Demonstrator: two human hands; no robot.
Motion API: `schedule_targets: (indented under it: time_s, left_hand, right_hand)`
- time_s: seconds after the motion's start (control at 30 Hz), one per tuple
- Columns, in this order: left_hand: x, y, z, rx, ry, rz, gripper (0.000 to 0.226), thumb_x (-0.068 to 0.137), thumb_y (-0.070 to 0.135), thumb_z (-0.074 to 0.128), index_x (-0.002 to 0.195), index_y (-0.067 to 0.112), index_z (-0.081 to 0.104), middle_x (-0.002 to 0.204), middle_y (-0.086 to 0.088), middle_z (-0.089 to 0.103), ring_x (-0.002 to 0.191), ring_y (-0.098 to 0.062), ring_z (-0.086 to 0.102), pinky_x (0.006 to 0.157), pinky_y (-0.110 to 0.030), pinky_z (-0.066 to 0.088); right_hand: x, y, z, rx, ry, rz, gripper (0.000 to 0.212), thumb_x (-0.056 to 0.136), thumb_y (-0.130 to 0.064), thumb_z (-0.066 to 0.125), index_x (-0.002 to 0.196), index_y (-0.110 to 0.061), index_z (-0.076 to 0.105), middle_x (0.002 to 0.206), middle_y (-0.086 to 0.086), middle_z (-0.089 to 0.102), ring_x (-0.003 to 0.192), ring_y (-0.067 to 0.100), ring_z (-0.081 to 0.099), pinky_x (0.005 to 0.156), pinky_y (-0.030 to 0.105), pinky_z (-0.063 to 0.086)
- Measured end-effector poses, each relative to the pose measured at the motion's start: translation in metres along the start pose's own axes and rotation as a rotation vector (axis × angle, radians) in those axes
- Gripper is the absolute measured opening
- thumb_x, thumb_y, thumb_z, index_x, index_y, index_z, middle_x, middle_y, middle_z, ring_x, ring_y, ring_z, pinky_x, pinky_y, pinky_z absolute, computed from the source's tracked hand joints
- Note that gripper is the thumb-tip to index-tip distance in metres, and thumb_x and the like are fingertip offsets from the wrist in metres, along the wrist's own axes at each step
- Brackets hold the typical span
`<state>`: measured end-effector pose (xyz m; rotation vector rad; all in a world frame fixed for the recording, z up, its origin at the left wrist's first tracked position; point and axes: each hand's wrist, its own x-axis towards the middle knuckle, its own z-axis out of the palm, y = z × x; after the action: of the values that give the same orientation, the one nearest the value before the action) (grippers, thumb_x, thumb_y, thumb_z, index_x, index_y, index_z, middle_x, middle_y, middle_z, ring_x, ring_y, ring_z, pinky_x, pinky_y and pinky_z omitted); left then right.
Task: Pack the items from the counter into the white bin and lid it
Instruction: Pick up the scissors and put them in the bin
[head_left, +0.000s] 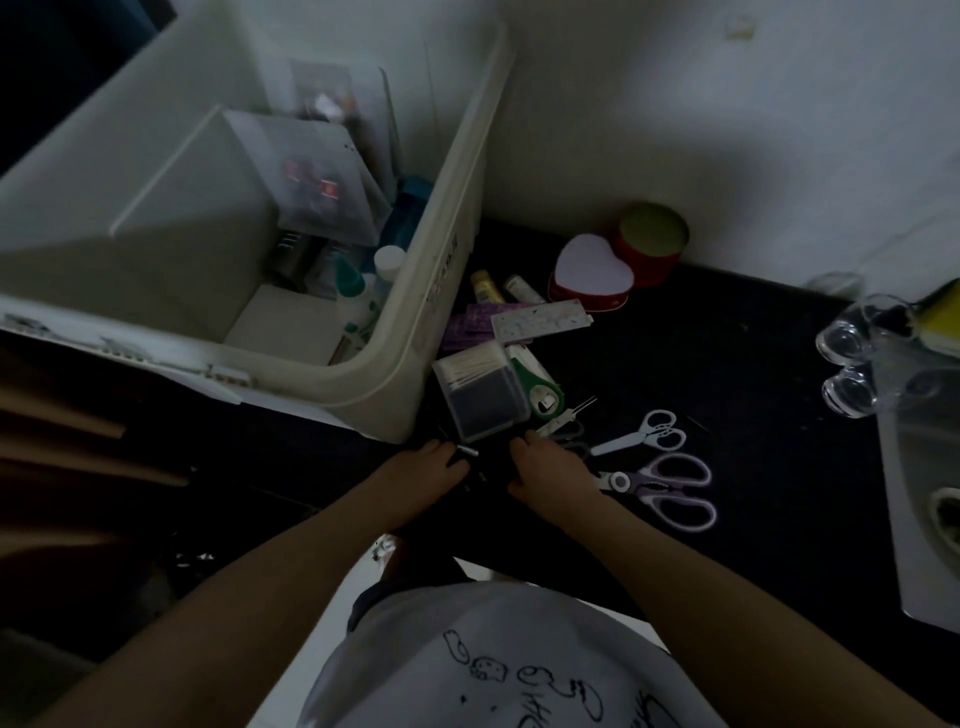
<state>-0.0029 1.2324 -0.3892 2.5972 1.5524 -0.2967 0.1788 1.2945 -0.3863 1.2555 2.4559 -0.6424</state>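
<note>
Both hands sit nearest, just below the white bin's (415, 291) corner on the dark surface (727, 415): left hand (431, 462) has its fingers curled on a small dark, metal-tipped item; right hand (545, 462) lies beside it, grip unclear. Bottles and clear boxes already fill the bin. Right of it wait a ribbed swab box (480, 395), purple-handled scissors (670, 493), a heart tin (592, 275). No lid seen.
</note>
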Motion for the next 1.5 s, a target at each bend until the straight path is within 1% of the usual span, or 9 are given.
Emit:
schedule_targets:
  time_s: [0.13, 0.3, 0.4, 0.6, 0.93, 1.03, 1.17, 1.33, 1.5]
  left_hand:
    - [0.009, 0.001, 0.01, -0.008, 0.003, -0.017, 0.036, 0.04, 0.028, 0.088, 0.069, 0.021, 0.07, 0.069, -0.001, 0.064, 0.056, -0.014, 0.062, 0.034, -0.018, 0.039]
    - [0.012, -0.001, 0.019, -0.316, -0.101, -0.238, 0.033, 0.096, 0.032, 0.04, 0.125, 0.021, 0.051, 0.131, -0.008, 0.046, 0.115, -0.029, 0.049, 0.092, -0.04, 0.042]
    - [0.017, 0.0, 0.01, -0.362, 0.012, -0.239, 0.026, 0.088, 0.048, 0.045, 0.11, 0.034, 0.049, 0.11, 0.004, 0.058, 0.097, -0.02, 0.059, 0.079, -0.035, 0.046]
    - [0.031, 0.017, -0.003, -0.66, 0.098, -0.383, 0.013, 0.096, 0.019, 0.047, 0.105, 0.012, 0.053, 0.102, -0.011, 0.051, 0.089, -0.027, 0.055, 0.075, -0.035, 0.046]
    - [0.081, 0.034, -0.055, -1.308, -0.047, -0.78, 0.008, 0.097, 0.017, 0.042, 0.091, 0.016, 0.047, 0.073, 0.0, 0.059, 0.044, -0.011, 0.051, 0.038, -0.018, 0.035]
    - [0.096, 0.032, -0.075, -1.394, 0.027, -0.819, 0.012, 0.098, 0.018, 0.039, 0.094, 0.015, 0.051, 0.079, -0.003, 0.061, 0.055, -0.015, 0.06, 0.045, -0.023, 0.045]
    - [0.115, 0.025, -0.101, -1.425, 0.226, -0.848, 0.017, 0.098, 0.013, 0.041, 0.085, 0.01, 0.052, 0.098, -0.018, 0.06, 0.087, -0.032, 0.065, 0.083, -0.046, 0.055]
    - [0.141, 0.018, -0.149, -1.445, 0.47, -0.717, 0.017, 0.098, 0.011, 0.038, 0.107, 0.007, 0.052, 0.103, -0.012, 0.056, 0.074, -0.014, 0.059, 0.057, -0.021, 0.053]
    - [0.153, -0.001, -0.208, -1.334, 0.648, -0.533, 0.018, 0.095, 0.016, 0.044, 0.084, 0.014, 0.058, 0.085, -0.01, 0.06, 0.069, -0.018, 0.06, 0.065, -0.034, 0.054]
  right_hand:
    - [-0.003, 0.006, -0.004, -0.037, 0.013, 0.015, 0.029, 0.088, -0.021, 0.052, 0.112, -0.005, 0.047, 0.113, 0.016, 0.05, 0.098, 0.034, 0.056, 0.066, 0.035, 0.039]
    - [-0.004, 0.015, -0.015, 0.216, 0.076, 0.059, 0.025, 0.095, -0.012, 0.04, 0.118, -0.003, 0.047, 0.113, 0.018, 0.056, 0.097, 0.033, 0.056, 0.074, 0.036, 0.044]
    - [-0.006, 0.023, -0.024, 0.361, 0.134, 0.05, 0.028, 0.096, -0.009, 0.037, 0.121, -0.003, 0.049, 0.115, 0.019, 0.057, 0.099, 0.033, 0.056, 0.08, 0.037, 0.046]
    - [-0.011, 0.042, -0.033, 0.554, 0.192, 0.057, 0.028, 0.094, -0.008, 0.039, 0.117, -0.005, 0.053, 0.106, 0.015, 0.057, 0.09, 0.03, 0.055, 0.071, 0.03, 0.04]
    - [-0.018, 0.056, -0.036, 0.651, 0.194, 0.081, 0.022, 0.092, -0.015, 0.046, 0.112, -0.015, 0.055, 0.088, 0.008, 0.06, 0.077, 0.025, 0.057, 0.063, 0.028, 0.043]
    - [-0.019, 0.06, -0.038, 0.713, 0.2, 0.096, 0.013, 0.095, -0.019, 0.044, 0.104, -0.02, 0.053, 0.073, -0.002, 0.054, 0.066, 0.019, 0.052, 0.05, 0.017, 0.037]
    - [-0.025, 0.061, -0.054, 0.846, 0.285, 0.092, 0.009, 0.099, -0.027, 0.04, 0.102, -0.028, 0.048, 0.074, -0.005, 0.054, 0.064, 0.014, 0.051, 0.056, 0.023, 0.039]
    - [-0.027, 0.053, -0.096, 0.895, 0.513, 0.059, 0.023, 0.1, -0.023, 0.037, 0.11, -0.016, 0.057, 0.075, -0.009, 0.052, 0.067, 0.007, 0.047, 0.053, 0.01, 0.036]
    - [-0.022, 0.036, -0.148, 0.865, 0.752, 0.008, 0.03, 0.1, -0.016, 0.037, 0.108, 0.005, 0.057, 0.088, 0.014, 0.058, 0.076, 0.021, 0.053, 0.059, 0.023, 0.037]
